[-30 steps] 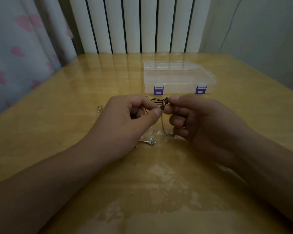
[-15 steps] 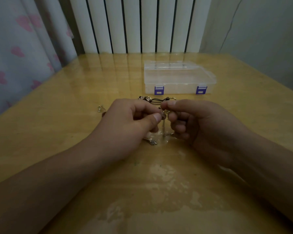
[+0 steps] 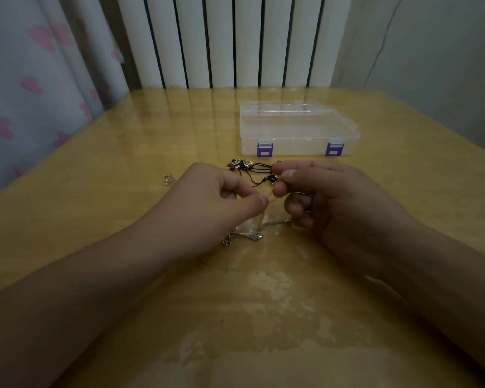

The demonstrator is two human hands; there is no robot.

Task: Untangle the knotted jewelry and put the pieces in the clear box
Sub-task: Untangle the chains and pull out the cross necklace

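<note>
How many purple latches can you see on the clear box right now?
2. Both sit on the front wall of the clear box: the left latch near the left corner, the right latch near the right corner. Other sides are not visible.

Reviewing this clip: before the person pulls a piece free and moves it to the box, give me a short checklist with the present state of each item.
1. Left hand pinches a thin strand: ok.
2. Right hand pinches the black-cord jewelry at its near end: ok.
3. Knot undone: not ok; the cords are bunched between the hands.
4. Clear box open to receive pieces: not ok; the lid is down and both purple latches appear shut.
5. Silver pieces below the hands free of the held strand: cannot tell.
6. Small piece lying apart on the table: ok.
</note>
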